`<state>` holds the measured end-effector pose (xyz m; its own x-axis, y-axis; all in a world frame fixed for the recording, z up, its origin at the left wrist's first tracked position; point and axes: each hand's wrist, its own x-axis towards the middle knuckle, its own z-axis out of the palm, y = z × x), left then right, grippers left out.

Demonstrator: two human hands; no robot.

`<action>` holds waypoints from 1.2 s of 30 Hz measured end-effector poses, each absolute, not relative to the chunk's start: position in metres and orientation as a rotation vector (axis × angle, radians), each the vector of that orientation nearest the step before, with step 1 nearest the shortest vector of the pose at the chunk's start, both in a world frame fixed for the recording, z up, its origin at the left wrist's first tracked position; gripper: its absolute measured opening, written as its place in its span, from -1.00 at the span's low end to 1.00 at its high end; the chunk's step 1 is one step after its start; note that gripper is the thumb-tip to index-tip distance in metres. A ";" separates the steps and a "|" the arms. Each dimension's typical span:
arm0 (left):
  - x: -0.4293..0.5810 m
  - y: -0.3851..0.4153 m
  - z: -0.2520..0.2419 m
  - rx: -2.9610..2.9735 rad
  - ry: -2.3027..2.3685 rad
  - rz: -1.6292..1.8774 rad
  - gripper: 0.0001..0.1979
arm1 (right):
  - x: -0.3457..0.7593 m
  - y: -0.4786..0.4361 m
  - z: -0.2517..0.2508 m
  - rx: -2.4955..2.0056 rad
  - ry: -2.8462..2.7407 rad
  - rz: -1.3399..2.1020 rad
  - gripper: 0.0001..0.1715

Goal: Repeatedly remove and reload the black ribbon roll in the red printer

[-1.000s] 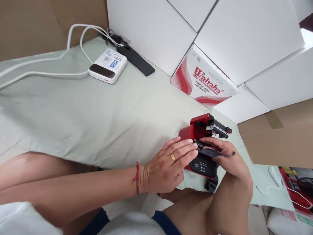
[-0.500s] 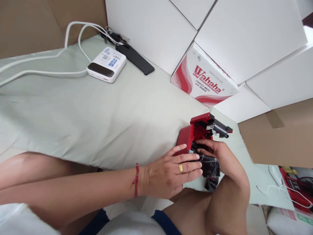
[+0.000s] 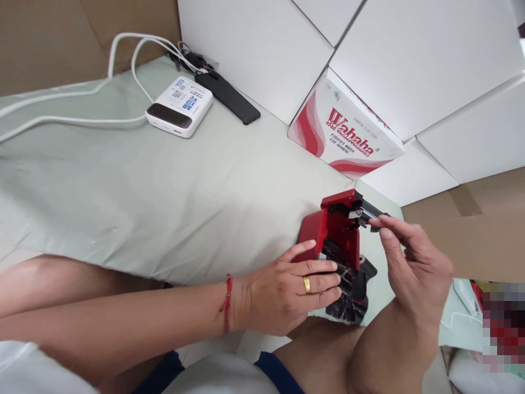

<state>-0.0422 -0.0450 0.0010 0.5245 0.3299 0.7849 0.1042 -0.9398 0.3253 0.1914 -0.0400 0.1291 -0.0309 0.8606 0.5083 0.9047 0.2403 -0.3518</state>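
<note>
A red box-shaped device (image 3: 311, 230) stands tilted at the right of the table, its hinged lid (image 3: 340, 198) raised. Inside the lid is a black roller (image 3: 375, 209) with metal parts. My left hand (image 3: 283, 293) holds the box, fingers stretched across its side and the thumb hidden. Crumpled glossy black film (image 3: 346, 309) hangs from the opening, partly under those fingers. My right hand (image 3: 414, 257) is closed in a pinch at the lid's roller end. A dark cylindrical piece (image 3: 368, 266) shows beside the box.
A white power bank (image 3: 180, 106) with white cables (image 3: 82, 94) lies at the far left beside a black phone-like slab (image 3: 227, 98) and keys (image 3: 186, 57). White cartons and a Wahaha box (image 3: 346, 128) line the back. A brown carton (image 3: 467, 235) stands at right.
My right hand has come out of the box opening and moved up and right to the raised lid. The black film now hangs lower. My left hand stays on the box.
</note>
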 end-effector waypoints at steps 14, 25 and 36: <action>-0.040 -0.048 0.002 2.524 0.388 1.444 -0.64 | 0.197 -0.064 0.147 -1.789 -2.416 -0.076 -0.59; -0.046 -0.034 0.012 2.348 0.581 1.413 -0.41 | 0.188 -0.066 0.148 -1.805 -2.619 -0.095 -0.54; -0.043 -0.017 0.018 2.317 0.593 1.277 -0.24 | 0.189 -0.060 0.145 -1.906 -2.575 -0.010 -0.56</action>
